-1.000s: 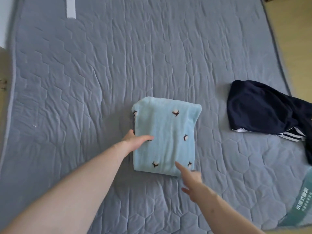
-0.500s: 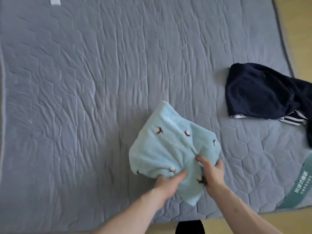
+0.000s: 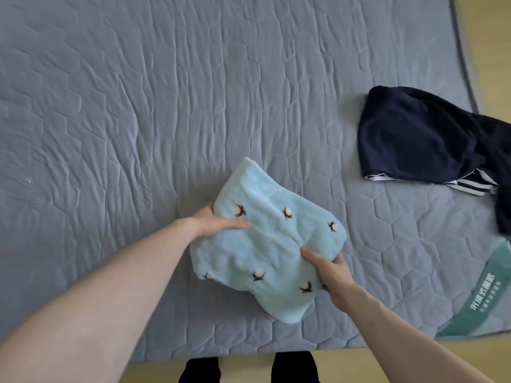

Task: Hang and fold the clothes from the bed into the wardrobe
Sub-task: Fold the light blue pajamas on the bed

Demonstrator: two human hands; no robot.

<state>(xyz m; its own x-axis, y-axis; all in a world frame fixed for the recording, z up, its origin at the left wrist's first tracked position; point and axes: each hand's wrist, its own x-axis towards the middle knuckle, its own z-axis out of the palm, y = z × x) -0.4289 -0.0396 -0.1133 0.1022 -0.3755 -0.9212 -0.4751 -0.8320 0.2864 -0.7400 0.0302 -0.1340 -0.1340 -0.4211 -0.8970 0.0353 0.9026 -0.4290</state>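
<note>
- Left hand (image 3: 214,225) grips the folded light-blue garment (image 3: 265,244) at its left edge, thumb on top.
- Right hand (image 3: 331,275) pinches the garment's right edge.

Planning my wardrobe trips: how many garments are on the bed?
2: the folded light-blue garment gripped by left hand and right hand near the front edge; the navy garment lying at the right.

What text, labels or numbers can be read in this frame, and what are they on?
Green corner label on the grey mattress: two lines of white characters, too blurred to read.
Light blue folded garment: flower motifs only, no text.
Navy garment: white stripes, no text.
</note>
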